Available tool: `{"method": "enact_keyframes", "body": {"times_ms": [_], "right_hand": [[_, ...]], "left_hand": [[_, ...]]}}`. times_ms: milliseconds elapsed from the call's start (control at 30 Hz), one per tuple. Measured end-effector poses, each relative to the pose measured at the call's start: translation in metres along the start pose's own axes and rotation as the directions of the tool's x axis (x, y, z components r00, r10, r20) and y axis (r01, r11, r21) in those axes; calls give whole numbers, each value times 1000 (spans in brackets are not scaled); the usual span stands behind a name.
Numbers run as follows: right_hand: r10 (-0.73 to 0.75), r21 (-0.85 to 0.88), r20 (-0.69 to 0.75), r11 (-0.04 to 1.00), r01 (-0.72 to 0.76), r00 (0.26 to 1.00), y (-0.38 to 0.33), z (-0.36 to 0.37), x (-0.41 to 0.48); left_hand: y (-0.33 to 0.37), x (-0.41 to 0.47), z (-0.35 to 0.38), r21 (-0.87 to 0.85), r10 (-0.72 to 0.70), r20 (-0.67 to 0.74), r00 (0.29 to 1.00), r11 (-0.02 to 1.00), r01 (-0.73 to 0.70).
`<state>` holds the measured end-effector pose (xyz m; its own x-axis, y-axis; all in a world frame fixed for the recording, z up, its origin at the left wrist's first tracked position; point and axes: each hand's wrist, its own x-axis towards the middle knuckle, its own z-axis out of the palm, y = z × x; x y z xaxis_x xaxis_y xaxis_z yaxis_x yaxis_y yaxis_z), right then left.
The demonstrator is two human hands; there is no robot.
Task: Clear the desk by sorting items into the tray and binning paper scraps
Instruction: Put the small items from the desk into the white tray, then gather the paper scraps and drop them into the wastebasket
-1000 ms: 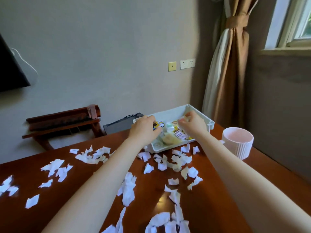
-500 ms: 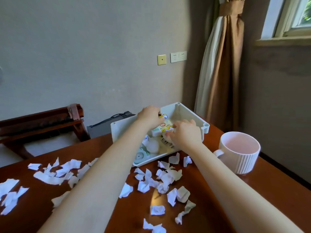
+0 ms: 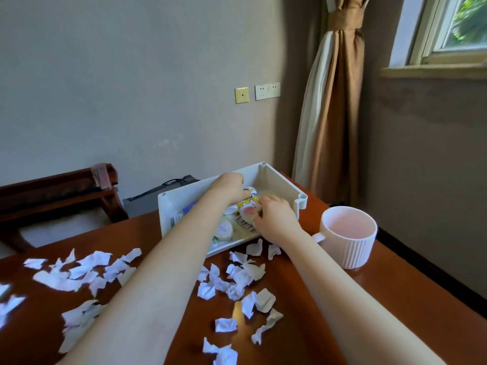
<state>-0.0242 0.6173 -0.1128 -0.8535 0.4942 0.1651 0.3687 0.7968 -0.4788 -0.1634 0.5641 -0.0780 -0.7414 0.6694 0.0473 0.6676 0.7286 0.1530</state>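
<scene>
A white plastic tray (image 3: 279,179) sits at the far side of the brown desk (image 3: 395,306). Both my hands reach into it. My left hand (image 3: 228,187) curls over a yellow and white cartoon packet (image 3: 249,197) near the tray's back. My right hand (image 3: 275,219) pinches a small round pink-and-white item (image 3: 246,213) above a dark striped piece. A round white tape roll (image 3: 224,229) lies in the tray's front. Torn white paper scraps (image 3: 237,280) litter the desk in front of the tray and to the left.
A ribbed pink mug (image 3: 347,241) stands right of the tray, close to my right forearm. Behind the desk are a dark wooden rack (image 3: 58,191) and a black bag (image 3: 163,191). A tied brown curtain (image 3: 332,114) hangs by the window.
The view has shifted left and closer to the tray. My right hand has drawn nearer the tray's front and now pinches the small round item; my left hand stays over the packet.
</scene>
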Motion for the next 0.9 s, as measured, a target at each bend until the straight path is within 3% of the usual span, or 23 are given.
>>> {"method": "enact_keyframes", "body": {"times_ms": [167, 367, 567, 900], "right_hand": [[-24, 5, -22, 1000, 24, 999, -19, -18, -20], [-148, -88, -27, 985, 145, 989, -52, -45, -65], [-253, -73, -73, 966, 247, 965, -96, -63, -130], [-358, -21, -24, 934, 357, 933, -125, -32, -252]], "left_hand": [[-7, -37, -33, 11, -5, -92, 996, 1000, 6], [-21, -107, -78, -13, 0, -163, 987, 1000, -2], [-35, -208, -108, -53, -20, -255, 967, 999, 7], [-64, -380, -64, -168, -140, -256, 957, 981, 99]]}}
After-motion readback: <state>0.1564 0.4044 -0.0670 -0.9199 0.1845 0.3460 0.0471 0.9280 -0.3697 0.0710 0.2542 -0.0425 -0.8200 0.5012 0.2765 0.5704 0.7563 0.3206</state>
